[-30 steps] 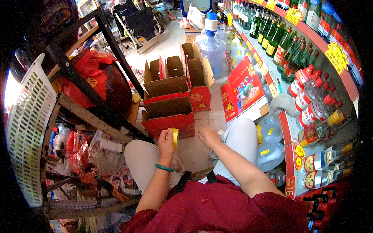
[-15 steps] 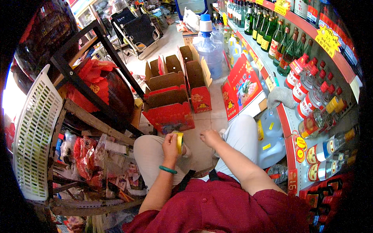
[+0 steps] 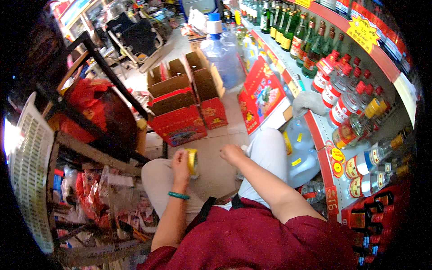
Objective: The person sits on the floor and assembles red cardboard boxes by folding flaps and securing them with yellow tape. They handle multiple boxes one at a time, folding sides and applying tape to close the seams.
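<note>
The roll of yellow tape (image 3: 192,161) sits in the person's left hand (image 3: 181,160), held upright on edge above the gap between the two knees, near the body and just this side of the red cartons on the floor. The fingers (image 3: 184,155) curl around its left side and pinch it across its width; the thumb is hidden behind the roll. The right hand (image 3: 231,154) hangs just to the right, close to the roll but apart from it, with its fingers bent loosely inward and holding nothing that shows; whether a loose tape end runs to it is too small to tell.

The roll looks light and stiff, a hard ring that should keep its shape under a firm squeeze. Its outer face is probably smooth and a little slick, so the surest hold seems to be through or across the core, thumb on one flat side and fingers on the other, leaving the rim free to turn. The loose end would be sticky and thin, likely to fold onto itself if pulled carelessly.

Farther off, an open red carton (image 3: 177,108) stands with brown flaps raised, a second one (image 3: 208,96) touching its right side. A large clear water jug (image 3: 220,51) stands beyond them, and bottles fill the shelf (image 3: 342,103) on the right.
</note>
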`<act>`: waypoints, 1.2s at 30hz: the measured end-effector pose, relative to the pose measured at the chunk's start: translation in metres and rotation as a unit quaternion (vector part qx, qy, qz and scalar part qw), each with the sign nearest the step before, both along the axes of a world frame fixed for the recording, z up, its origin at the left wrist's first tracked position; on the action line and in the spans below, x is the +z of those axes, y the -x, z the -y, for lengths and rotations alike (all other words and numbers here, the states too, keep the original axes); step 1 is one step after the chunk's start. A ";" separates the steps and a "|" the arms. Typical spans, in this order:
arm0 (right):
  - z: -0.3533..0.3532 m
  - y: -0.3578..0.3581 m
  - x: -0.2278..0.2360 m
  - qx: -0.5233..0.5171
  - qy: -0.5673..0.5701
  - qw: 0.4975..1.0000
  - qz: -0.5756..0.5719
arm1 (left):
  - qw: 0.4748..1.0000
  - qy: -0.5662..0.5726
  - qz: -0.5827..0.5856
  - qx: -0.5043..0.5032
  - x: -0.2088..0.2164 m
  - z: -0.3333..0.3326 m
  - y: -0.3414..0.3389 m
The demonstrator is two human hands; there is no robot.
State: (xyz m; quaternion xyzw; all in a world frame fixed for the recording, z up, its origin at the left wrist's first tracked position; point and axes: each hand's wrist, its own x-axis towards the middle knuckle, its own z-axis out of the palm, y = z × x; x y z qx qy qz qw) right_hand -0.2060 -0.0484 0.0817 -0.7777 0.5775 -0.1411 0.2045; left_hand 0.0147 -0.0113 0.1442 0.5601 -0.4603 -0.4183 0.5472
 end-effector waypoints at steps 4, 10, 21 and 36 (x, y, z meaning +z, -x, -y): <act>0.039 0.042 0.042 -0.116 0.062 0.985 0.110 | 1.000 0.023 0.006 -0.006 0.022 0.020 -0.009; 0.111 0.168 0.071 -0.368 0.036 0.927 -0.059 | 0.997 0.008 0.077 0.017 0.041 0.070 -0.030; 0.133 0.224 0.018 -0.480 0.137 0.841 -0.208 | 0.999 -0.013 0.042 0.018 0.016 0.123 -0.063; 0.164 0.241 0.055 -0.499 0.018 0.849 -0.175 | 1.000 -0.014 0.006 0.013 0.015 0.128 -0.050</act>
